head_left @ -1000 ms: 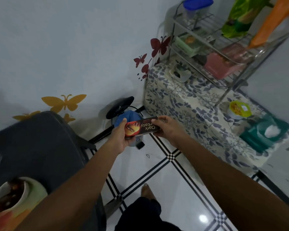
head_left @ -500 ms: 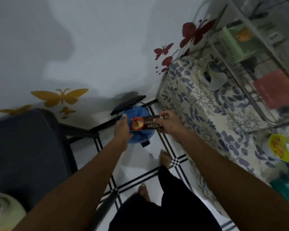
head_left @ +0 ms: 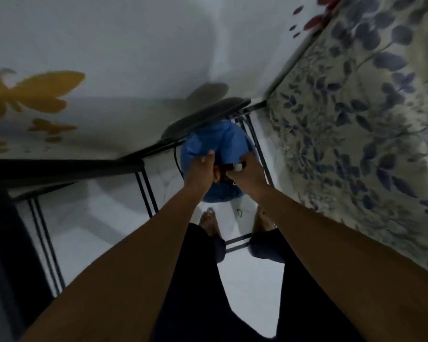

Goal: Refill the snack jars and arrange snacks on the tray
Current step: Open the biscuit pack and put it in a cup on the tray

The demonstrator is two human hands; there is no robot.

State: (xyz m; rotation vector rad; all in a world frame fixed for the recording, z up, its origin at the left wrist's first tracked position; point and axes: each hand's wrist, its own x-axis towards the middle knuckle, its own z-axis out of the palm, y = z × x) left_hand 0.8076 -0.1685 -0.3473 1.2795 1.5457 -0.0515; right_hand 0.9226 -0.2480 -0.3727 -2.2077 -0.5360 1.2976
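Note:
A dark brown and red biscuit box (head_left: 222,174) is held low over a blue bin (head_left: 216,144) on the floor by the wall. My left hand (head_left: 200,171) grips the box's left end, and my right hand (head_left: 248,174) grips its right end, so only a small middle part of the box shows. The bin's black lid (head_left: 203,117) stands raised behind it against the wall. No jars or tray are in view.
A table with a blue-leaf patterned cloth (head_left: 361,124) runs along the right. A dark chair or seat (head_left: 15,183) is at the left. White floor tiles with black lines lie below, with my bare feet (head_left: 209,220) just in front of the bin.
I have leaned forward and down. Both hands carried the box lower and closer to the blue bin. The shelf rack and table items have left the view.

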